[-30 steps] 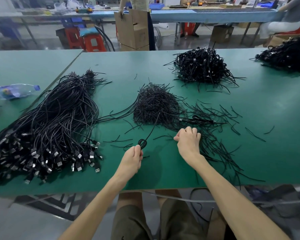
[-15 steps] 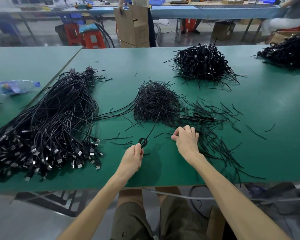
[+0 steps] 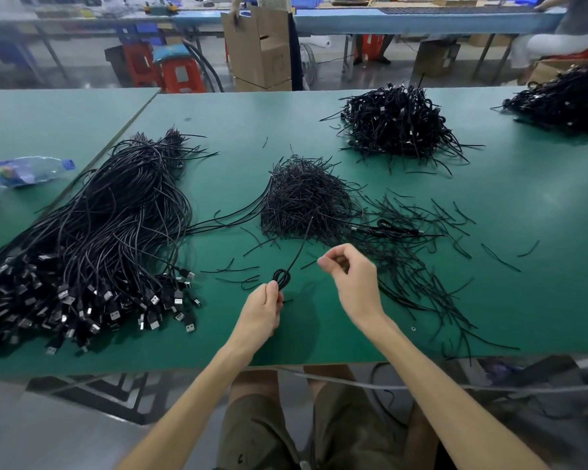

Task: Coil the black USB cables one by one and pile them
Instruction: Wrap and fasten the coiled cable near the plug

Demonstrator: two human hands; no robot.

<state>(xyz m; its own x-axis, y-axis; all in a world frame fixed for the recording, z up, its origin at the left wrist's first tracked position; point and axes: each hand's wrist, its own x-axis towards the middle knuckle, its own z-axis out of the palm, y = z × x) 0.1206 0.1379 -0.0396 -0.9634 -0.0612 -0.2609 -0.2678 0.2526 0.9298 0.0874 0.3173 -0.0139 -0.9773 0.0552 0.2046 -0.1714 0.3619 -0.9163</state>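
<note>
**Spotter:** Where's the cable you're working on?

**Operator:** Low centre of the frame. My left grip (image 3: 265, 310) has thumb and fingers closed on the base of a small coiled cable (image 3: 281, 278). The loops stand just above my fingertips, and one free tail climbs toward the heap of ties (image 3: 302, 201) in the middle of the frame.

**Spotter:** And your other side?

**Operator:** My right grip (image 3: 353, 276) hovers just right of the coil without touching it. Its fingers are curled in, with thumb and forefinger pinched on what looks like a short tie (image 3: 308, 264). The strand is so thin that I'm not certain of it.

**Spotter:** How do you expect the cable to handle?

**Operator:** Light, thin and limp, though I'd guess it's springy, so if I slacken off the loops would likely open. The jacket looks smooth and could slide through a lazy pinch. I'd hold across all the loops at the waist, where I have it now, never by the tail.

**Spotter:** Where does it go?

**Operator:** I judge it goes to the pile of coiled cables (image 3: 398, 127) at the upper right of the tabletop (image 3: 523, 205), well apart from my grip. The uncoiled cables (image 3: 116, 232) fill the left side.
</note>
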